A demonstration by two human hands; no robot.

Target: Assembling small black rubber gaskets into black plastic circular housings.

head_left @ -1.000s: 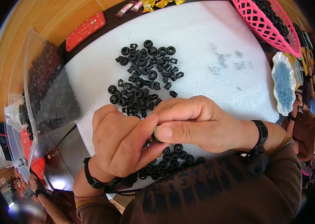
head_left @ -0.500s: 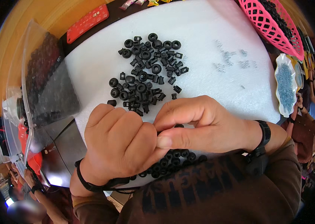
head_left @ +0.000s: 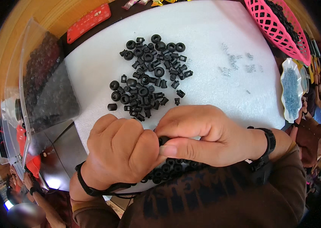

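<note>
My right hand [head_left: 206,138] is closed, thumb and forefinger pinching a small black plastic cord-lock part [head_left: 163,140]. Pressed against its fingertips is my left hand [head_left: 120,150], curled into a fist; whatever lies inside that fist is hidden. Beyond the hands, a loose pile of black cord-lock parts [head_left: 143,91] covers the middle of the white foam sheet [head_left: 210,22]. Some are round shells with a hole, others narrow plungers with a slot. More round black pieces [head_left: 168,167] lie close to my body, partly covered by my hands.
Small metal springs [head_left: 233,60] are scattered on the sheet's right side. A white scalloped dish [head_left: 300,87] of springs and a pink basket [head_left: 257,22] of black parts stand at the right. A clear plastic bin [head_left: 73,100] with dark parts leans at left, near a red pouch [head_left: 89,23].
The black part now shows between my fingertips, where it was mostly hidden before. My right hand has dropped slightly toward my body; both hands remain pressed together.
</note>
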